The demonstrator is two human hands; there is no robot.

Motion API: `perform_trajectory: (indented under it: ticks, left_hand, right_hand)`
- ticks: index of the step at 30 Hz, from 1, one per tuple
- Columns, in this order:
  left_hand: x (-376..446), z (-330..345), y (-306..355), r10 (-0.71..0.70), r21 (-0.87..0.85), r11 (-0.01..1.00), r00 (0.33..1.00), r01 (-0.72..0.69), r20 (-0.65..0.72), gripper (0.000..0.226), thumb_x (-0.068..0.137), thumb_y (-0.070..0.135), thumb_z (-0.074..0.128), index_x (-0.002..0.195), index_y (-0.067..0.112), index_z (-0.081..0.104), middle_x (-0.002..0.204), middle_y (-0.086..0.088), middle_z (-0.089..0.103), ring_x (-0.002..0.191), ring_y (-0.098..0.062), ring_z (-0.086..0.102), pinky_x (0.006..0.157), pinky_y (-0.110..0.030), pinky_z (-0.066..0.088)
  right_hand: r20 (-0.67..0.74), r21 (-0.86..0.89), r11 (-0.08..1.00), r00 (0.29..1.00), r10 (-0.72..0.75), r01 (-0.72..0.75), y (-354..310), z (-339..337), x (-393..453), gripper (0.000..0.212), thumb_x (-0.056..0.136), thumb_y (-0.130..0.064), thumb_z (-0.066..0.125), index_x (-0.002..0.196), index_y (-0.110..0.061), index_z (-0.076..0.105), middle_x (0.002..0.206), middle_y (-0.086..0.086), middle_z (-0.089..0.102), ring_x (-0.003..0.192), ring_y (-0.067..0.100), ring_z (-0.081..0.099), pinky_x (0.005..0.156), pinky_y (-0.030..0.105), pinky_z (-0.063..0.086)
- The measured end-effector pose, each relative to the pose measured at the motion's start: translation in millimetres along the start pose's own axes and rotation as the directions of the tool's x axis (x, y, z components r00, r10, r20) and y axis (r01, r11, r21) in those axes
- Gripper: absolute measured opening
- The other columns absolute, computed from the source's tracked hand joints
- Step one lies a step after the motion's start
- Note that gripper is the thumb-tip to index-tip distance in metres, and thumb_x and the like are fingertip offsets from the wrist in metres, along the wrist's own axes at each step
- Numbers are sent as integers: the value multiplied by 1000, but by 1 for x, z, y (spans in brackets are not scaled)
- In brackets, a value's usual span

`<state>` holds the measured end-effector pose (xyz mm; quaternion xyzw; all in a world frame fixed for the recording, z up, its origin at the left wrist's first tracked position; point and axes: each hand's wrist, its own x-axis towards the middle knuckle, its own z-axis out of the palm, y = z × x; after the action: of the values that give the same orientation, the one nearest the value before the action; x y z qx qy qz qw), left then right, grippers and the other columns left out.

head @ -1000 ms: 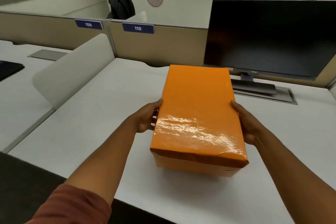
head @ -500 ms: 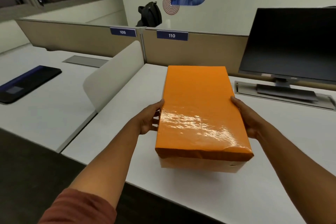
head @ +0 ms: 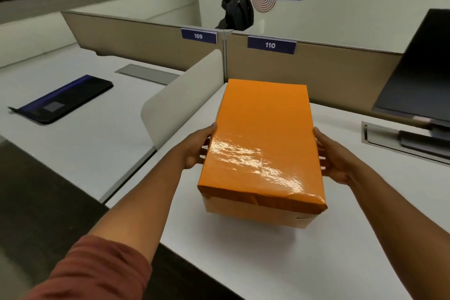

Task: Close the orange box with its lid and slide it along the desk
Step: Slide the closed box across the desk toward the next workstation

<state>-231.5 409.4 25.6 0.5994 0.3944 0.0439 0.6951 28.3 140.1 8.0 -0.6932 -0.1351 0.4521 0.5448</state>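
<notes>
left hand (head: 194,150): pressed flat against the left long side of the orange box (head: 261,151), fingers spread along its wall, thumb at the lid edge.
right hand (head: 337,159): pressed the same way on the right long side; the box is clamped between both hands, each equally near.
lid (head: 264,134): already seated on the box; near right corner looks a little crumpled.
box place: on the white table (head: 316,258), near its front edge, right of the low divider (head: 180,102).
long axis: runs away from the person, toward the back partition (head: 328,73).
next move, as i judge: a slide along the table, both palms guiding.
far right: monitor (head: 418,75), well apart.
</notes>
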Motion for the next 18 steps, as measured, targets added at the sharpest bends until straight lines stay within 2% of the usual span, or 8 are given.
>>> perform_trajectory:
  ticks: [7, 13, 18]
  left_hand:
    - [33, -44, 14, -8, 19, 1000, 1000, 8, -19, 53, 86, 70, 51, 105, 24, 71, 98, -2, 70, 95, -27, 66, 76, -43, 54]
    - [63, -91, 33, -18, 54, 998, 1000, 18, -3, 52, 90, 65, 48, 103, 20, 69, 97, -5, 68, 92, -28, 65, 79, -43, 53]
    - [93, -121, 64, -26, 160, 987, 1000, 24, 9, 49, 94, 62, 43, 99, 18, 65, 86, -5, 64, 79, -25, 61, 67, -38, 48]
  right_hand:
    - [32, -9, 999, 998, 50, -50, -34, 22, 44, 67, 77, -62, 71, 125, -17, 62, 127, 16, 65, 110, 36, 69, 77, 45, 62]
    - [-10, 7, 999, 999, 48, -48, -49, 66, 79, 62, 81, -63, 67, 124, -19, 63, 126, 16, 66, 109, 35, 69, 74, 44, 62]
    - [-54, 52, 998, 998, 30, -27, -50, 101, 98, 66, 83, -68, 60, 129, -21, 59, 123, 11, 68, 111, 34, 68, 76, 45, 61]
